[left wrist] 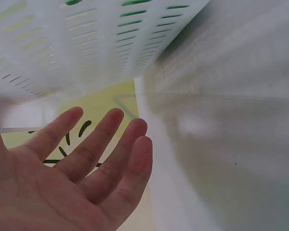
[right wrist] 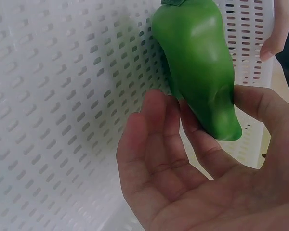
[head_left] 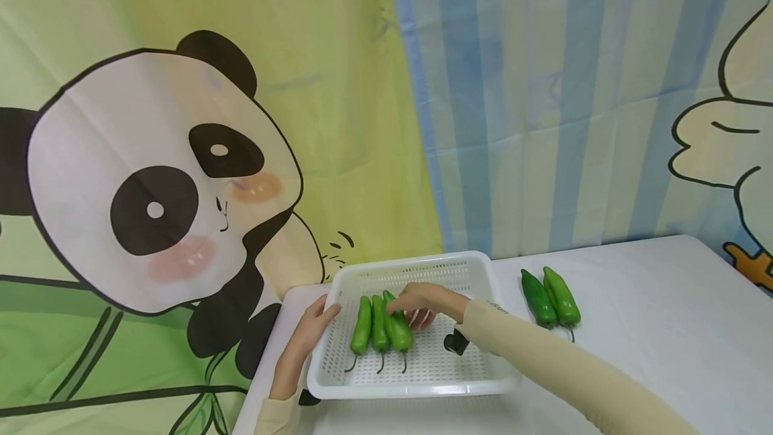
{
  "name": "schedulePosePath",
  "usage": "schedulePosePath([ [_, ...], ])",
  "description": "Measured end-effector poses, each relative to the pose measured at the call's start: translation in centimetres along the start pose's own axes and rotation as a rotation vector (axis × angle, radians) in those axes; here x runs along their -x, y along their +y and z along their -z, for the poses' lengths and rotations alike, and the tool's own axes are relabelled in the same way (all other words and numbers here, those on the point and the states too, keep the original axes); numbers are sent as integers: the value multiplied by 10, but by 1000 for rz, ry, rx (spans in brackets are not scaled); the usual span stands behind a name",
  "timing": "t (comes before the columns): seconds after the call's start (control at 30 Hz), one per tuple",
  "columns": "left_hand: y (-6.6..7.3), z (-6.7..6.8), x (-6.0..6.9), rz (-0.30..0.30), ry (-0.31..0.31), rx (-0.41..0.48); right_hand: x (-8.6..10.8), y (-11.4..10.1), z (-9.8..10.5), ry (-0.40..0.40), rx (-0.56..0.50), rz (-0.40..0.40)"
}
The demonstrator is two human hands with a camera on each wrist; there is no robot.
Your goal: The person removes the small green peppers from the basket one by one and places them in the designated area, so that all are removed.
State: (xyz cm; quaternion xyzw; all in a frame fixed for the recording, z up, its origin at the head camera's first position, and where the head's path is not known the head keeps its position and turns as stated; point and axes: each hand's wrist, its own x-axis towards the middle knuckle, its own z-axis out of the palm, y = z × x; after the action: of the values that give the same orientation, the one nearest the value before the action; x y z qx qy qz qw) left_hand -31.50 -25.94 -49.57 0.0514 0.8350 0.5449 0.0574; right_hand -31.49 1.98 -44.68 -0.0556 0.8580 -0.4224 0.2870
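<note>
A white perforated plastic basket [head_left: 417,391] stands on the table with three light-green peppers side by side in it: a left pepper [head_left: 362,327], a middle pepper [head_left: 379,327] and a right pepper [head_left: 398,334]. My right hand [head_left: 425,301] reaches into the basket and pinches the narrow end of the right pepper [right wrist: 197,53] between thumb and fingers. The stem ends point towards me. At the basket's left side is my left hand [head_left: 314,324], its thumb over the rim. In the left wrist view, the left hand's fingers [left wrist: 94,149] extend loosely outside the basket wall.
Two more peppers, one dark green [head_left: 539,297] and one lighter green [head_left: 561,297], lie together right of the basket on the white table [head_left: 658,327]. Behind the table hangs a curtain [head_left: 362,119] with a panda print and blue stripes.
</note>
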Motion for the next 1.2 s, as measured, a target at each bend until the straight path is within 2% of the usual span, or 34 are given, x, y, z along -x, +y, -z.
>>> schedulePosePath([
  [0.57,-5,1,-2,-13,-3,18,21,-8,13,-74,-41,38],
  [0.83,-4,0,-2,-8,-10,34,30,-2,27,-119,-79,49],
  [1.03,-4,1,0,-33,-22,20,38,3,39,-123,-108,55],
  [1.2,-3,0,0,-20,-14,20,45,11,46,-115,-108,52],
])
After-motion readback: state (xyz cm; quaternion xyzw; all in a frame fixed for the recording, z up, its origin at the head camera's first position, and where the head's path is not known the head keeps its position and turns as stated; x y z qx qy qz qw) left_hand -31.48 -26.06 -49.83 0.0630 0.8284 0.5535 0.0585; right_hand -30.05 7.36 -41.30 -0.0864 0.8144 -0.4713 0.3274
